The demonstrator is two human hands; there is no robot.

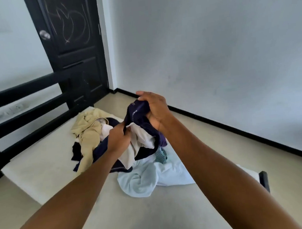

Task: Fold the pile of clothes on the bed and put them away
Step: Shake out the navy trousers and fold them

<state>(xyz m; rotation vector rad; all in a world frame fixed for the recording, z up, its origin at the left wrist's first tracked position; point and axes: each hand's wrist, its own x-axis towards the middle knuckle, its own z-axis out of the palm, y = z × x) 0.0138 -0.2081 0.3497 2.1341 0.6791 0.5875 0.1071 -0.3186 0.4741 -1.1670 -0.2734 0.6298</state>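
A pile of clothes lies on the cream mattress [43,172]. I hold a dark navy garment [139,113] with a white lining up above the pile. My right hand [155,110] grips its bunched upper edge. My left hand [119,138] pinches a lower edge of the same garment. Behind my left hand lies a beige garment [89,134]. A pale blue garment [151,177] lies crumpled on the mattress below my hands, with a bit of striped teal cloth [161,155] beside it.
A black bed frame rail [25,112] runs along the left. A black door [71,39] stands behind it. A white wall [213,47] with a black skirting board runs on the right, with a strip of beige floor [256,142] before it.
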